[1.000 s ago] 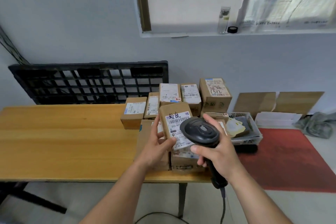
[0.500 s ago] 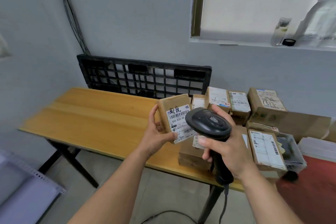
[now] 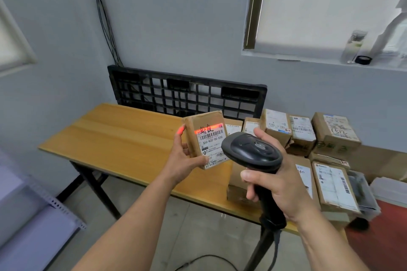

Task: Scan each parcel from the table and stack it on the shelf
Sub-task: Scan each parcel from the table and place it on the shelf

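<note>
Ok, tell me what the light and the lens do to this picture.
Head view: the scanner throws a red-orange band across the label of the parcel and tints a fingertip of the left hand; the wide lens bows the window frame; the shelf at lower left looks soft; the label print is readable.

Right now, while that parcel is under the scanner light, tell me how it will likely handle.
Probably light: the left hand holds the parcel up alone, fingers at its edges. Its square cardboard edges suggest it is stiff, not floppy. Its flat faces should stack without rolling.
</note>
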Tool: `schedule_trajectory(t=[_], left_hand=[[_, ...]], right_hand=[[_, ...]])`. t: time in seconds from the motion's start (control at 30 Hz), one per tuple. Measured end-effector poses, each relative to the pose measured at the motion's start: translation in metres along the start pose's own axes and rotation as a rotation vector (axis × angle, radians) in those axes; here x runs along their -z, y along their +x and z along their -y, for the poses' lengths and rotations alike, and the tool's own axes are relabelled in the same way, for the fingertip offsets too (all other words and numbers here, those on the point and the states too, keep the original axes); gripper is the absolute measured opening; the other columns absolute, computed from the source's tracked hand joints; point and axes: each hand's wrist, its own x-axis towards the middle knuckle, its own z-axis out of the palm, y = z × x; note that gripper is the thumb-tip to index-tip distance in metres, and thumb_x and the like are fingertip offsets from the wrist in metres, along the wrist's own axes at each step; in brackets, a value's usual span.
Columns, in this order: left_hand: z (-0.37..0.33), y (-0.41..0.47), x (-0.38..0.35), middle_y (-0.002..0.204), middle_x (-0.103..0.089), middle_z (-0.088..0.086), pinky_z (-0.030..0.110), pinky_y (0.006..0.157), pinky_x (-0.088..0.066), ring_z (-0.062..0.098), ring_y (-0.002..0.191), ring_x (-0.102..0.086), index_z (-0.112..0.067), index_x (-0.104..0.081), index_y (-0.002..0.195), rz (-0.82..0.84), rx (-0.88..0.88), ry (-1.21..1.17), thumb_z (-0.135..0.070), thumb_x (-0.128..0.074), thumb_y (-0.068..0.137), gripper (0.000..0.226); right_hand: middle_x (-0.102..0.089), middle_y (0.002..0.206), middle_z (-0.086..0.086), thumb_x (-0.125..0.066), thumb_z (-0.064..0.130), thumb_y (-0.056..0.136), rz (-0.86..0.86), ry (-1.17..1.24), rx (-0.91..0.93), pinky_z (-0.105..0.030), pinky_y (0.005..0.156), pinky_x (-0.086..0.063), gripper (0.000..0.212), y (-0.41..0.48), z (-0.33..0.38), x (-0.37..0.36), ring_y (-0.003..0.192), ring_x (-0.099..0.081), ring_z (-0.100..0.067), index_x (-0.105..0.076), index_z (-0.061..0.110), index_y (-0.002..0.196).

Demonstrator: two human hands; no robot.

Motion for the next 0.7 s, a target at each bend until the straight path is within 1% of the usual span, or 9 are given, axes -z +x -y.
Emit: schedule_trajectory(t=[0.03, 0.1, 0.17, 0.3, 0.43, 0.53, 0.63, 0.7], left_hand=[[0.000, 0.000, 0.000, 0.117, -0.060, 0.007, 0.018, 0.070, -0.051, 0.016, 0.108, -0.060, -0.039, -0.010, 0.147, -0.002, -0.002, 0.000, 0.000, -0.079, 0.072, 0.109], [-0.001, 0.001, -0.002, 0.116, -0.060, 0.007, 0.019, 0.071, -0.050, 0.015, 0.106, -0.060, -0.040, -0.012, 0.147, -0.011, -0.012, 0.003, 0.001, -0.079, 0.072, 0.109], [-0.002, 0.000, -0.003, 0.114, -0.060, 0.007, 0.019, 0.072, -0.049, 0.016, 0.106, -0.060, -0.041, -0.013, 0.146, -0.019, -0.021, -0.001, 0.001, -0.079, 0.072, 0.108], [-0.005, -0.001, -0.007, 0.114, -0.059, 0.008, 0.022, 0.072, -0.051, 0.020, 0.107, -0.060, -0.044, -0.016, 0.143, -0.022, -0.028, -0.012, 0.001, -0.079, 0.071, 0.106], [-0.006, -0.004, -0.007, 0.116, -0.058, 0.009, 0.025, 0.076, -0.051, 0.020, 0.109, -0.058, -0.049, -0.016, 0.139, -0.034, -0.030, -0.012, 0.000, -0.080, 0.071, 0.105], [-0.007, -0.007, 0.000, 0.116, -0.058, 0.008, 0.024, 0.075, -0.050, 0.021, 0.109, -0.058, -0.052, -0.016, 0.135, -0.060, -0.040, -0.009, -0.001, -0.080, 0.072, 0.103], [-0.007, -0.013, 0.012, 0.116, -0.057, 0.006, 0.018, 0.070, -0.047, 0.017, 0.109, -0.057, -0.048, -0.015, 0.139, -0.088, -0.039, -0.002, -0.001, -0.079, 0.073, 0.103], [-0.005, -0.018, 0.022, 0.116, -0.058, 0.004, 0.016, 0.068, -0.046, 0.013, 0.108, -0.057, -0.043, -0.011, 0.145, -0.104, -0.027, 0.003, -0.002, -0.078, 0.074, 0.106]], right_hand=[[-0.069, 0.075, -0.019, -0.084, 0.007, 0.064, -0.004, 0.001, -0.008, -0.042, 0.050, -0.051, 0.096, -0.001, 0.001, 0.001, 0.048, -0.058, -0.034, -0.039, 0.040, 0.142], [-0.069, 0.073, -0.018, -0.080, 0.008, 0.063, -0.009, -0.001, -0.017, -0.039, 0.048, -0.050, 0.094, -0.003, 0.001, 0.002, 0.048, -0.057, -0.034, -0.039, 0.040, 0.141], [-0.069, 0.070, -0.015, -0.076, 0.009, 0.063, -0.012, -0.002, -0.020, -0.039, 0.047, -0.049, 0.091, -0.005, 0.000, 0.004, 0.047, -0.057, -0.035, -0.039, 0.040, 0.141], [-0.068, 0.066, -0.008, -0.076, 0.010, 0.063, -0.009, -0.002, -0.017, -0.038, 0.047, -0.048, 0.091, -0.006, 0.000, 0.008, 0.048, -0.056, -0.035, -0.039, 0.040, 0.140], [-0.070, 0.073, -0.007, -0.077, 0.010, 0.064, -0.003, 0.003, -0.007, -0.037, 0.047, -0.049, 0.090, -0.005, 0.002, 0.008, 0.049, -0.057, -0.034, -0.041, 0.043, 0.139], [-0.071, 0.079, -0.015, -0.078, 0.011, 0.063, 0.010, -0.012, 0.011, -0.039, 0.048, -0.050, 0.090, -0.001, 0.004, 0.003, 0.049, -0.058, -0.035, -0.041, 0.044, 0.139], [-0.071, 0.086, -0.019, -0.086, 0.010, 0.064, 0.039, -0.037, 0.030, -0.043, 0.050, -0.051, 0.094, 0.002, 0.007, -0.008, 0.050, -0.059, -0.037, -0.040, 0.042, 0.140], [-0.071, 0.092, -0.017, -0.082, 0.005, 0.067, 0.062, -0.043, 0.054, -0.050, 0.052, -0.051, 0.092, 0.003, 0.009, -0.016, 0.050, -0.058, -0.038, -0.040, 0.038, 0.141]])
